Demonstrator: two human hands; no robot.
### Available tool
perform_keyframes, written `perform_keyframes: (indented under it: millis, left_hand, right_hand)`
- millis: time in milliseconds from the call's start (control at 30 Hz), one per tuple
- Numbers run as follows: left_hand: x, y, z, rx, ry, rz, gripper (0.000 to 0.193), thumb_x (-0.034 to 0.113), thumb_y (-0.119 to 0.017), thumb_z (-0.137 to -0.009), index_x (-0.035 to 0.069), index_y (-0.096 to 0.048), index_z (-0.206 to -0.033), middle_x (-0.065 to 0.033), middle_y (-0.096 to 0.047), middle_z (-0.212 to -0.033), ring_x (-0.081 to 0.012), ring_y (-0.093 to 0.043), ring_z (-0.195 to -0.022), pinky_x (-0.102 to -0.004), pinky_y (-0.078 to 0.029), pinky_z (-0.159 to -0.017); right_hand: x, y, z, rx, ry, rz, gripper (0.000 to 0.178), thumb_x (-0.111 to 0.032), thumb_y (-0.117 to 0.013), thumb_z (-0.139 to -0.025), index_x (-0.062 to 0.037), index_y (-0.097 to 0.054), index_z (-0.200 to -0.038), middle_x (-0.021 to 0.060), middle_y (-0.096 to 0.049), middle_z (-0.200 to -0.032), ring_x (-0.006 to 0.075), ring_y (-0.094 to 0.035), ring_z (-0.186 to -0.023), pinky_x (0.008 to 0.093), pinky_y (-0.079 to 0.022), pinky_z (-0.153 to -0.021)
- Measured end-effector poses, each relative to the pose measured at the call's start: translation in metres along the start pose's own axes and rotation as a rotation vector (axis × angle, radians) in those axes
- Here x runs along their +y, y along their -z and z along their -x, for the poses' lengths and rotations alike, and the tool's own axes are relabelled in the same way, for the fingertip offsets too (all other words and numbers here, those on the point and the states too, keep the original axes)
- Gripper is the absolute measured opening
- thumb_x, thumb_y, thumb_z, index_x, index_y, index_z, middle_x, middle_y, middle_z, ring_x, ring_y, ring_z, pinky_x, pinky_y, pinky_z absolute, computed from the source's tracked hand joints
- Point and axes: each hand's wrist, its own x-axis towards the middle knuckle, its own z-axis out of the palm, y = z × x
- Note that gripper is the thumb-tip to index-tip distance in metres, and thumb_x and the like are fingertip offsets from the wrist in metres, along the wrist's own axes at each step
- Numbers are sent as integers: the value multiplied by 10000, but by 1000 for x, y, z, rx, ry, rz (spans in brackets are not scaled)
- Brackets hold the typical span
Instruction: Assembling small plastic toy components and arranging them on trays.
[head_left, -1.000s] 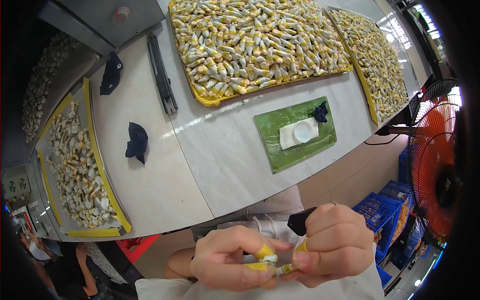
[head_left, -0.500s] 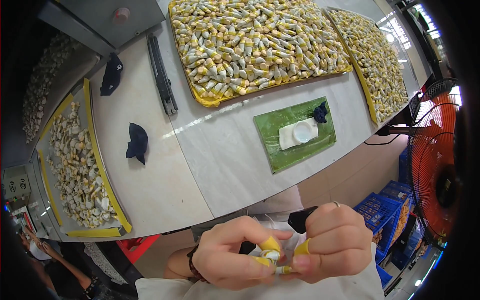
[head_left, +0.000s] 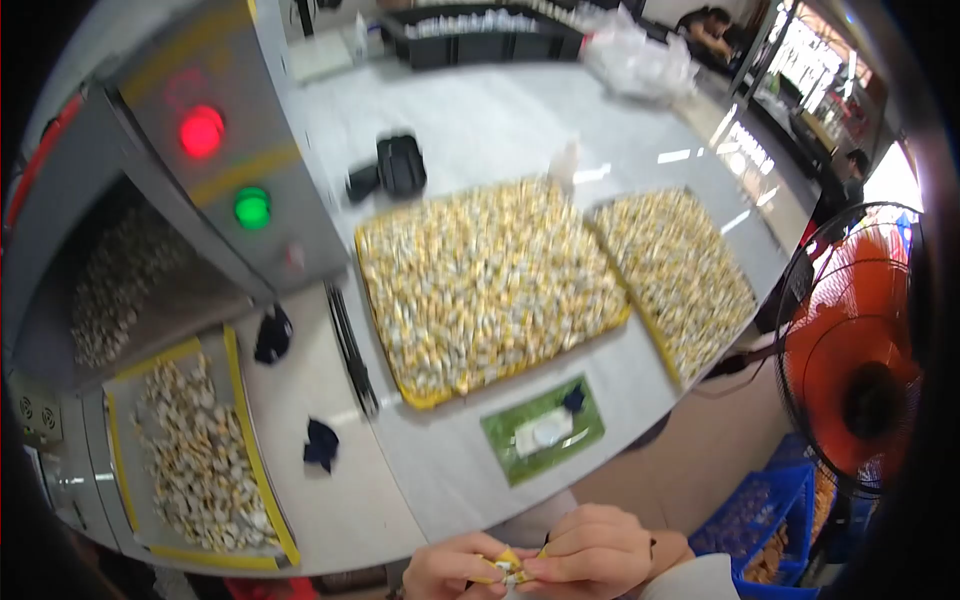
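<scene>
Yellow and white, a small wrapped piece [head_left: 508,567] is sitting pinched between both of my hands at the very bottom of the view, just off the near edge of the table [head_left: 470,130]. I am closing my left hand [head_left: 455,570] on its left side with thumb and fingertips pressed together, and my right hand [head_left: 598,552] is curling over it from the right, fingers pressed onto the same piece. The two hands are touching each other around it.

Just beyond my hands, near the table's near edge, a green mat [head_left: 545,430] is lying with a white rectangular pad and a small dark object on it. Farther in, a large yellow-rimmed tray [head_left: 490,285] heaped with yellow and white pieces is filling the middle of the table, and a second such tray [head_left: 680,275] is lying just beside it toward the right edge. A dark flat bar [head_left: 350,350] is lying along the big tray's left side. Toward the left edge, a third yellow-rimmed tray [head_left: 200,460] is holding paler pieces, with two dark scraps [head_left: 320,443] on the table near it. A grey machine [head_left: 230,170] with a red light above a green one is standing at the far left corner. An orange fan [head_left: 860,380] is standing off the right edge, above a blue crate [head_left: 770,520].
</scene>
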Motion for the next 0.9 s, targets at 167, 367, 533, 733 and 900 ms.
perform_keyframes:
  millis: [167,367,533,733,900]
  left_hand:
    - [2,-13,-6,129,6,58,196,58,-555,-858,0,-452,-1014,-159,-565,-900,-121,-502,-657,-217,-426,-594]
    - [8,-8,-20,47,-281,-266,173,42,-573,-842,-19,-533,-1000,-166,-574,-897,-122,-467,-580,-216,-384,-522]
    - [11,-2,-17,20,-196,-285,206,41,-611,-815,-22,-532,-994,-162,-578,-877,-134,-499,-622,-227,-403,-547]
    - [13,0,-12,14,-85,-207,261,-21,-666,-745,-33,-537,-972,-160,-585,-875,-195,-576,-746,-277,-453,-675]
    - [10,1,-7,53,-34,-254,269,-66,-665,-724,-47,-535,-959,-155,-596,-869,-206,-583,-774,-292,-457,-707]
  right_hand:
    - [-10,4,-1,-9,2,77,149,-46,-721,-680,-6,-597,-750,77,-555,-610,202,-525,-506,283,-395,-451]
    - [-9,2,-4,28,25,72,137,-74,-705,-716,-15,-581,-723,77,-527,-581,204,-503,-485,283,-387,-454]
    - [-6,2,-5,41,-2,43,132,-74,-696,-726,-22,-575,-712,77,-519,-575,206,-502,-489,284,-385,-457]
    - [-6,0,-3,47,-17,32,111,-60,-684,-729,-18,-583,-714,74,-522,-578,205,-507,-497,283,-382,-455]
    - [-5,0,0,43,-24,28,115,-69,-686,-729,-11,-588,-719,73,-524,-579,204,-513,-500,280,-389,-456]
